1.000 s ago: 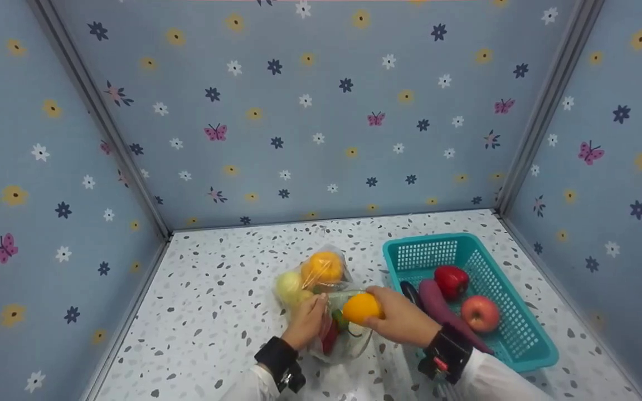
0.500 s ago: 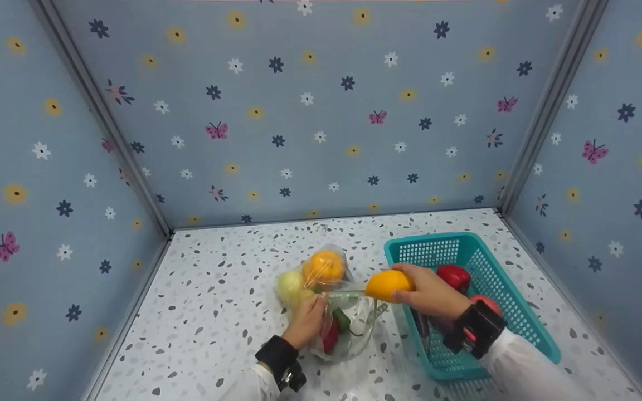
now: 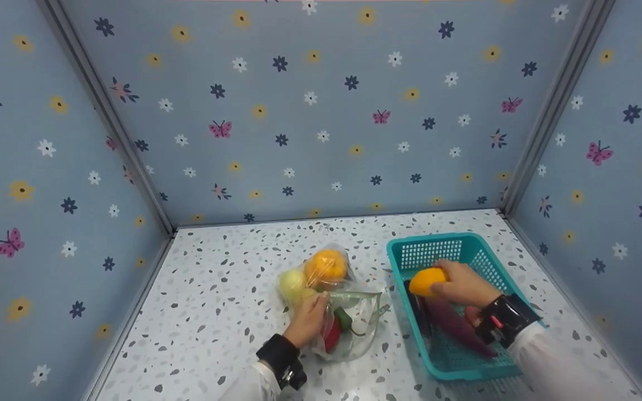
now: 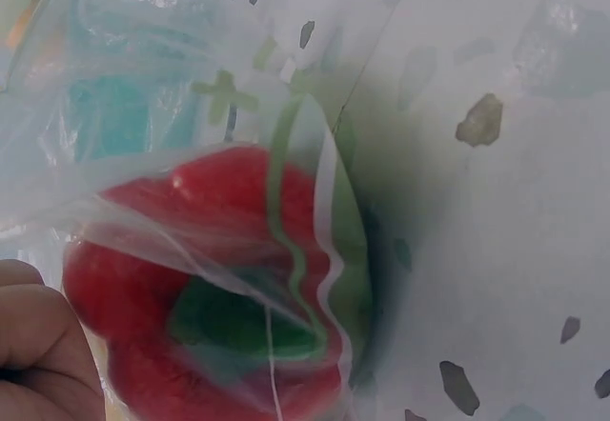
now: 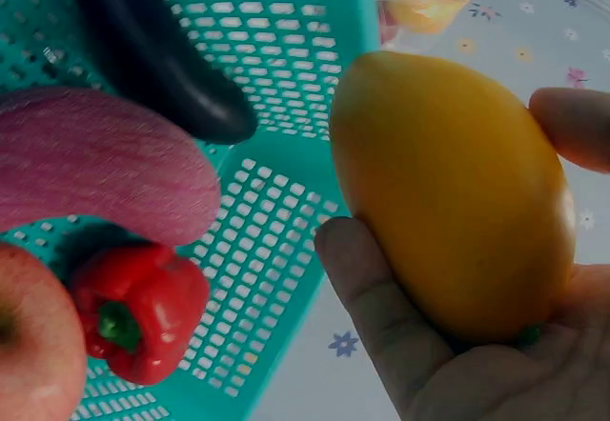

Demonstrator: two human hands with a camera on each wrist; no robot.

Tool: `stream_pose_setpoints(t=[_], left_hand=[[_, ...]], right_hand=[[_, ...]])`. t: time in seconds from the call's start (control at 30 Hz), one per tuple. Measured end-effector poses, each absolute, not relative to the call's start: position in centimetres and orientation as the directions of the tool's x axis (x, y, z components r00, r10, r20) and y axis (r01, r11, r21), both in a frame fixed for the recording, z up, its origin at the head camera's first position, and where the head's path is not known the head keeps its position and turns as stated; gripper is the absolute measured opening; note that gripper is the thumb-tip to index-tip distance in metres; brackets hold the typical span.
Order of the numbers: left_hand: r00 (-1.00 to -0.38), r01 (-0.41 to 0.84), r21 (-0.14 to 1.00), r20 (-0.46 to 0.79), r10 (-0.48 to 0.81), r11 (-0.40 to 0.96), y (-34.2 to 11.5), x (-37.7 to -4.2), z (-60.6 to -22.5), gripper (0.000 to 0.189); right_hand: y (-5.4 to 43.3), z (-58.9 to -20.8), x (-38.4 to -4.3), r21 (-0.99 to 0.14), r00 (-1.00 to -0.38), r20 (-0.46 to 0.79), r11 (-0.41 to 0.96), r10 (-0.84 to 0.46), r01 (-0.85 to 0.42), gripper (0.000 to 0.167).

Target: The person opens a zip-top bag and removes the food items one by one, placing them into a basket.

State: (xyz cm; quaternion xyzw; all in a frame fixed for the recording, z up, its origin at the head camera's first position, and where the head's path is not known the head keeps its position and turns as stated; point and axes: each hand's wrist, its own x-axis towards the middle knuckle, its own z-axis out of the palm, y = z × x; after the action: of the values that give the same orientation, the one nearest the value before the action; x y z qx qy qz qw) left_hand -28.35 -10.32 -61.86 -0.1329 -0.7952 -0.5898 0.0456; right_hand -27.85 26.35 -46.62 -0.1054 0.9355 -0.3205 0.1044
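Note:
My left hand (image 3: 307, 322) pinches the mouth of a clear plastic bag (image 3: 363, 341) with green markings. Inside the bag lies a red bell pepper (image 4: 229, 188) with a green stem, seen close in the left wrist view. My right hand (image 3: 468, 284) holds a yellow-orange mango (image 5: 453, 192) between thumb and fingers, over the teal basket (image 3: 428, 356). In the right wrist view the basket contains a dark eggplant (image 5: 157, 54), a long purple sweet potato (image 5: 95, 164), a red bell pepper (image 5: 143, 311) and an apple (image 5: 33, 335).
Behind my left hand sits another clear bag with an orange round fruit (image 3: 326, 266) and a pale green round item (image 3: 292, 285). The speckled white tabletop (image 3: 215, 289) is bounded by flower-patterned panels (image 3: 298, 111) at the back and sides.
My right hand has carried the mango rightward, away from the bag mouth to over the basket. My left hand has kept its grip on the bag in about the same place.

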Motion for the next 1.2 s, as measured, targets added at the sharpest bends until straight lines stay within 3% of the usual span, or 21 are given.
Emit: stream_pose_setpoints(t=[0.2, 0.47, 0.73, 1.03, 1.2], left_hand=[[-0.972, 0.212, 0.941, 0.173, 0.162, 0.262, -10.2, -27.3, -59.9, 0.042], [-0.961, 0.246, 0.939, 0.202, 0.191, 0.24, -10.0, -26.4, -58.1, 0.042], [-0.981, 0.152, 0.953, 0.113, 0.157, 0.263, -11.0, -31.0, -65.0, 0.045], [-0.979, 0.171, 0.952, 0.135, 0.153, 0.255, -11.0, -31.1, -65.4, 0.047], [-0.981, 0.161, 0.953, 0.126, 0.149, 0.258, -10.9, -31.0, -65.2, 0.045]], right_hand=[[27.4, -47.6, -27.4, -0.599, -0.932, -0.206, 0.791, -0.3, -0.122, 0.052], [27.4, -48.6, -26.7, -0.568, -0.888, -0.301, 0.813, -0.348, -0.126, 0.049], [27.3, -49.3, -26.4, -0.572, -0.872, -0.385, 0.82, -0.303, -0.032, 0.043], [27.4, -49.8, -25.6, -0.436, -0.825, -0.519, 0.9, -0.224, 0.029, 0.063], [27.7, -50.3, -25.5, -0.417, -0.806, -0.55, 0.908, -0.217, 0.04, 0.053]])
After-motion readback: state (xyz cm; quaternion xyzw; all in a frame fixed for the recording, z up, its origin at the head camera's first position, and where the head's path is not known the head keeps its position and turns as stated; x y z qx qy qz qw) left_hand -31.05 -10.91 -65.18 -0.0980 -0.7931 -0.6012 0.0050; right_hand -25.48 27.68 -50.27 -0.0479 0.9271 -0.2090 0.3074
